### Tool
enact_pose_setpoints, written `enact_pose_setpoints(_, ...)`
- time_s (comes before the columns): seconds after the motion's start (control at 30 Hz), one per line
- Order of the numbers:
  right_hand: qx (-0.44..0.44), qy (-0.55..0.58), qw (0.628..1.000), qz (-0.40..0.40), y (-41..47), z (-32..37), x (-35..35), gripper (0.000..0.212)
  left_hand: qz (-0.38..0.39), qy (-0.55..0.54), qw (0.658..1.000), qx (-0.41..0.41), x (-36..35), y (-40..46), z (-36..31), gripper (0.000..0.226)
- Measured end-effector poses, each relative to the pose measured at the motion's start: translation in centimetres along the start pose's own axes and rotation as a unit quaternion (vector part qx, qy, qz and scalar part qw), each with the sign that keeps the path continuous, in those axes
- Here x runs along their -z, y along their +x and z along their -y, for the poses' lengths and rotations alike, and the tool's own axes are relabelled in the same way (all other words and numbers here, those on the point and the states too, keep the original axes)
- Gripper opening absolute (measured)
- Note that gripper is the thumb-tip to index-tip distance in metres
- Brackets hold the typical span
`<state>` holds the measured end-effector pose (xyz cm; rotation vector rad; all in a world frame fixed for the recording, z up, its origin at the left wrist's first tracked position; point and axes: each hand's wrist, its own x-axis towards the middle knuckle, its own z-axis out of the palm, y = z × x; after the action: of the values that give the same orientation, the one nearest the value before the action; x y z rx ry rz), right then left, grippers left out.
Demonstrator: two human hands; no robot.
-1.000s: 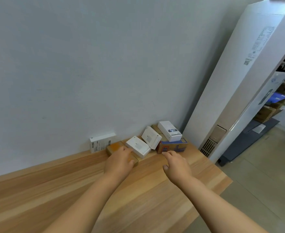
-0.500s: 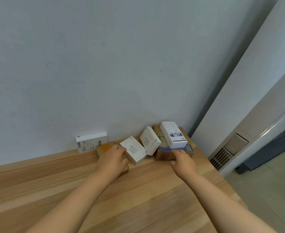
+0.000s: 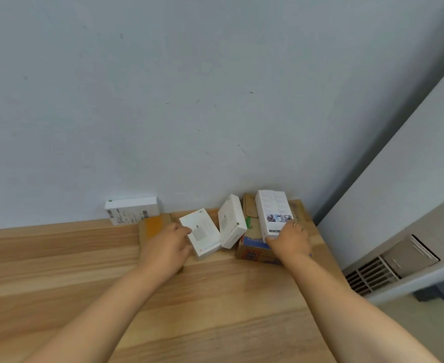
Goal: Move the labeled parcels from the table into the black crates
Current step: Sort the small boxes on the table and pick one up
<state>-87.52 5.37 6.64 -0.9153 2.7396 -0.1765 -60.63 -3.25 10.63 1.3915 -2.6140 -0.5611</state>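
A: Head view, item one?
B: Tall white printed carton [image 3: 274, 213], lying flat atop a brown cardboard box with blue print [image 3: 252, 248], long axis running away from the person toward the grey wall [image 3: 189, 100], photo end nearest.

A: Hand on it?
B: Right hand [image 3: 290, 241], fingers curled round the carton's near end, thumb on its left corner.

A: Item two?
B: Flat white square box [image 3: 202, 231], resting tilted with its left part on a flat brown cardboard parcel with orange tape [image 3: 153, 226], long axis angled slightly leftward toward the wall. Left hand [image 3: 167, 247] lies over the brown parcel, fingertips touching the white box's left edge; fingers bent, grip cannot be told.

A: Remaining stock?
B: White slim box [image 3: 231, 222], propped on edge between the square box and the blue-printed one. White barcode-labelled carton [image 3: 133, 210], standing against the wall, long axis sideways. All on the light wooden tabletop [image 3: 215, 310], far right corner.
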Motion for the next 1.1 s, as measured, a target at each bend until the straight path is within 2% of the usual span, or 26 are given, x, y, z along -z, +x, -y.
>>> enact_pose_setpoints(0.1, -0.014, -0.001, 1.0, 0.004, 1.5, 0.1, -0.9, 0.092, -0.002, -0.001, 1.0, 0.012, -0.5, 0.0, 0.1, 0.044)
enact_pose_setpoints(0.37, -0.025, 0.041, 0.999, 0.001, 2.3, 0.5, -1.6, 0.094, 0.004, 0.0, 0.999, 0.038, -1.0, -1.1, 1.7, 0.045)
enact_pose_setpoints(0.73, -0.03, 0.12, 0.99, -0.065, -5.1, 3.6, -0.2, 0.093, -0.011, -0.008, 1.0, 0.006, 1.8, -3.4, 1.8, 0.044)
enact_pose_setpoints(0.9, 0.026, 0.164, 0.981, -0.105, -10.1, 6.8, 1.4, 0.089, -0.039, -0.017, 0.999, -0.02, 5.1, -5.0, 2.1, 0.043)
enact_pose_setpoints(1.1, 0.117, 0.208, 0.961, -0.14, -16.6, 12.9, 3.3, 0.09, -0.075, -0.064, 0.995, -0.001, 9.0, -6.8, 3.3, 0.04)
